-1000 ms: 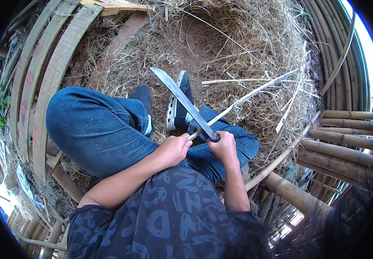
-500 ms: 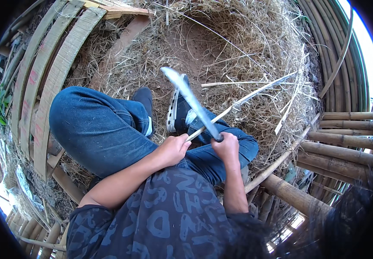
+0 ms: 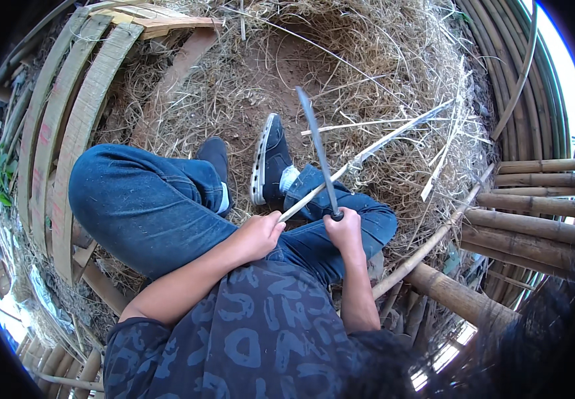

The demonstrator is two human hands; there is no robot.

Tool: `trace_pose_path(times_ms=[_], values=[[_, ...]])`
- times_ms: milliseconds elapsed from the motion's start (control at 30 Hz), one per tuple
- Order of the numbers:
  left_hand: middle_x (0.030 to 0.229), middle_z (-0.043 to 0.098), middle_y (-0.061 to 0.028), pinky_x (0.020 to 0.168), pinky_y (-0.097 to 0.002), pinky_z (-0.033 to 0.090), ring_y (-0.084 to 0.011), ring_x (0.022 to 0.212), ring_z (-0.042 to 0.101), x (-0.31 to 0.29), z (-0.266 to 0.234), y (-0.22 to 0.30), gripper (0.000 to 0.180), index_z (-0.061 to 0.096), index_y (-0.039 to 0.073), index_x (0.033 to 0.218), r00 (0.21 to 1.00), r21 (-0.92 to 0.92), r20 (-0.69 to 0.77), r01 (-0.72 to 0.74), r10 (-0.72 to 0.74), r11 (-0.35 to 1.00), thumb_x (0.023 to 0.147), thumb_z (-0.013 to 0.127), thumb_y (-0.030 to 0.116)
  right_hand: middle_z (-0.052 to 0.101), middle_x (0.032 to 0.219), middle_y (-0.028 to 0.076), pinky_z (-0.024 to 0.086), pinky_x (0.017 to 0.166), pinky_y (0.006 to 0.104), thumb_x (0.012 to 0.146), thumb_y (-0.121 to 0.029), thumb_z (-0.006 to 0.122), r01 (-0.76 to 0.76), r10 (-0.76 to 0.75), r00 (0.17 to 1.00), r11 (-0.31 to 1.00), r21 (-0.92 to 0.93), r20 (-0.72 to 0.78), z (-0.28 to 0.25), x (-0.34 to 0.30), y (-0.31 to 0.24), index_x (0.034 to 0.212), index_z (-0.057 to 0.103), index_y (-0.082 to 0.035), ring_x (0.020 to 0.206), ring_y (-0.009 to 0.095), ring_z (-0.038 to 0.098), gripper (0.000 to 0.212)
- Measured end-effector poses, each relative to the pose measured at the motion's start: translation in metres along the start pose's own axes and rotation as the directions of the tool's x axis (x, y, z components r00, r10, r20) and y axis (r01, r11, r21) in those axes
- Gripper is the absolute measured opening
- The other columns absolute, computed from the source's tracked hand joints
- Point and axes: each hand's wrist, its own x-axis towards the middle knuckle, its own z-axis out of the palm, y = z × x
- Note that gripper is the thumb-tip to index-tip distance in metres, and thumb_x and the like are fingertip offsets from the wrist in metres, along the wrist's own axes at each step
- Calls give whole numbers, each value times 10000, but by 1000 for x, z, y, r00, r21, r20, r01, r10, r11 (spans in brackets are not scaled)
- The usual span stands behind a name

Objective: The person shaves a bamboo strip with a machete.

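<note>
Across my lap, my left hand [image 3: 261,236] is closed around the near end of a pale bamboo strip [image 3: 387,138], which slants away to the upper right and has a knobbly joint partway along. A machete [image 3: 315,130] is gripped by its dark handle in my right hand [image 3: 345,231]. Its long blade points away from me and crosses the strip between my left hand and the joint. From this view I cannot tell whether the edge touches the strip. My legs in blue jeans [image 3: 148,206] are bent, with a dark shoe [image 3: 271,156] beyond the blade.
Dry straw and shavings [image 3: 367,60] cover the ground ahead, with loose split strips [image 3: 437,166] at the right. Wooden slats [image 3: 91,113] stand at the left. Bamboo poles [image 3: 533,226] lie close by on the right, and more line the far right edge.
The machete blade has swung from leaning left to nearly upright in the picture, its tip moving right. Both hands keep their grips and have shifted only slightly.
</note>
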Motion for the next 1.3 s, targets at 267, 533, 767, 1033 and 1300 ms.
trace_pose_path(times_ms=[267,533,767,1033,1300], values=[[724,591,-281,652,-537,449,-489,742,592,-3,1,-1,239,514,-20,928,997,64,-64,-28,32,998,967,491,215,639,744,265,518,732,477,722,-247,680,224,-203,964,968,-114,174,14,-17,-49,774,676,27,788,425,646,279],[742,611,-274,678,-546,467,-475,746,608,2,-3,3,228,524,-16,956,999,116,-23,-24,27,993,969,486,209,625,705,262,505,672,487,714,-230,666,21,-23,995,1000,17,98,9,19,-20,757,676,30,721,421,645,264],[744,605,-266,660,-543,451,-473,745,603,-1,0,1,224,524,-8,934,1000,85,12,-4,3,996,965,496,212,617,678,269,512,683,480,708,-194,643,95,-90,994,990,-99,58,3,7,-29,735,664,49,705,433,635,246],[722,600,-269,643,-542,455,-472,726,604,-1,1,-3,227,523,-15,928,999,76,-15,-44,45,996,964,494,208,627,705,268,515,712,481,711,-232,668,114,-100,984,990,-88,151,9,-8,-39,733,670,31,742,443,632,265],[739,603,-278,652,-536,457,-474,740,605,1,0,0,234,530,-17,939,999,64,-3,-32,33,997,963,497,214,632,707,274,520,694,457,707,-221,662,13,-8,996,999,-46,91,0,6,-16,778,675,61,741,428,649,291]])
